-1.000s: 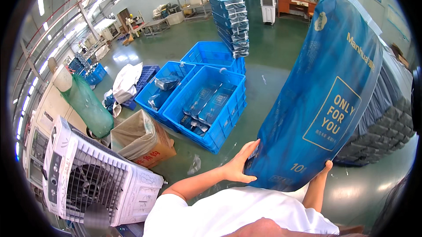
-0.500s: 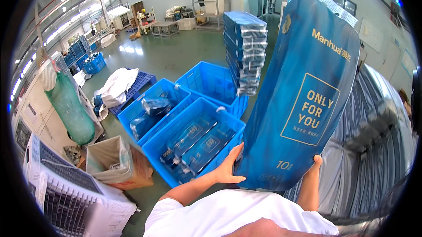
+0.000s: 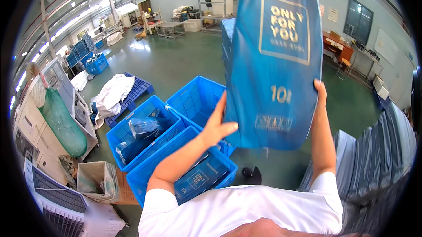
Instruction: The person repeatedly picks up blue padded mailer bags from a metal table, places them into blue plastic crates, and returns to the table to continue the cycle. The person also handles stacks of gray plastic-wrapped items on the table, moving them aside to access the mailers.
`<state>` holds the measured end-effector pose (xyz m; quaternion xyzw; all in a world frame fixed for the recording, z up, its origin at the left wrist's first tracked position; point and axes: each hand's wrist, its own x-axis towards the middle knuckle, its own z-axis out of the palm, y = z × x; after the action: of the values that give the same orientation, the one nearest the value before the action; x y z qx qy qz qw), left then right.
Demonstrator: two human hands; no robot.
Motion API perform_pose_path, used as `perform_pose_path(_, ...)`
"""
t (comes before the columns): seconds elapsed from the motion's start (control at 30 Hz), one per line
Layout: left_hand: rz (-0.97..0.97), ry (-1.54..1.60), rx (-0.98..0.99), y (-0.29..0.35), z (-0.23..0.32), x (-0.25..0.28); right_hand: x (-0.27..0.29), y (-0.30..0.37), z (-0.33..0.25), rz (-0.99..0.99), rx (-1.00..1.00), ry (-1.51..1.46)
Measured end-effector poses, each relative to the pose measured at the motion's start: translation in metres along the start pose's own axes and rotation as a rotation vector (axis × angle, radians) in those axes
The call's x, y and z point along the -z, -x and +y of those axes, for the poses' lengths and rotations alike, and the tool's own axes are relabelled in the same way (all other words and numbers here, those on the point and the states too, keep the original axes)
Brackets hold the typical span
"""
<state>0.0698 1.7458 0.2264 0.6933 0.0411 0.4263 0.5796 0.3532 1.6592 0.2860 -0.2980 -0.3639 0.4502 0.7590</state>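
A long, blue plastic-wrapped pack [image 3: 277,83] with gold print stands upright before me, held up at arm's length between both hands. My left hand [image 3: 218,125] presses its lower left side, thumb toward the front. At its right edge my right hand [image 3: 321,92] grips it, the fingers mostly hidden behind. Just beyond it rises a tall stack of similar packs [image 3: 227,39], largely covered by the held one. Beneath my left forearm sits a blue crate [image 3: 231,171] holding blue packs [image 3: 201,179].
Two more blue crates stand behind: the left crate [image 3: 115,138] holds packs, the other crate [image 3: 198,88] is partly hidden. Grey-blue packs [image 3: 369,149] are piled at right. A lined carton [image 3: 118,184], a white slatted unit [image 3: 52,202] and a blue pallet [image 3: 140,88] are at left.
The pack has gone forward, up and to the left, away from my body, with both arms stretching after it. It now covers most of the tall stack. The view has shifted too.
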Motion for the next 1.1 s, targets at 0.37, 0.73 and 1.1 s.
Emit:
perform_pose_path(0.37, 0.403, 0.284, 0.281, -0.318, -0.015, 0.100, 0.004, -0.411, -0.027, -0.184, -0.355, 0.124)
perform_pose_path(0.73, 0.578, -0.479, 0.510, -0.326, -0.086, 0.168, 0.111, -0.488, 0.098, -0.363, -0.218, 0.278)
perform_pose_path(1.1, 0.096, -0.775, 0.898, 0.091, -0.269, 0.079, 0.479, -0.138, 0.318, -1.647, -0.164, 2.153)
